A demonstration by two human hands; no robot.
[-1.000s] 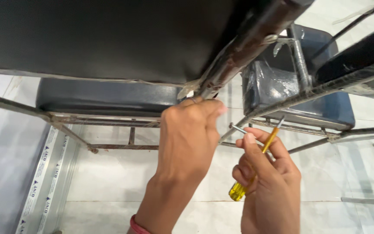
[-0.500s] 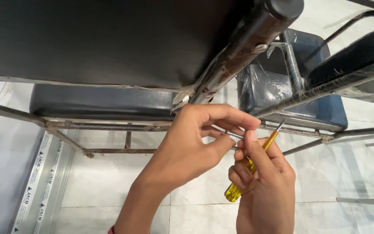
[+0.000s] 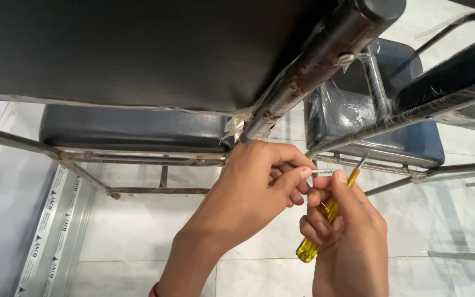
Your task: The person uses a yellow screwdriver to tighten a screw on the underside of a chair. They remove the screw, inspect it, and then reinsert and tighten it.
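Leftmost, a metal rail [image 3: 45, 231] lies on the pale tiled floor [image 3: 138, 236], beneath a chair with a dark padded seat [image 3: 133, 129] and a rusty frame [image 3: 138, 159]. Next, the left hand [image 3: 254, 187] has its grip pinched together on a small silvery screw [image 3: 322, 171], held between thumb and forefinger just under the rusty tube [image 3: 298, 82] of the upturned chair overhead. Touching the screw's other end, the right hand [image 3: 347, 231] has its grip closed around a yellow-handled screwdriver [image 3: 325, 220], blade pointing up and to the right. By my judgement the screw is free of the frame and in the fingers, not seated in any hole; whether it goes in or has come out cannot be told. Farther right stands a plastic-wrapped blue chair [image 3: 369, 126].
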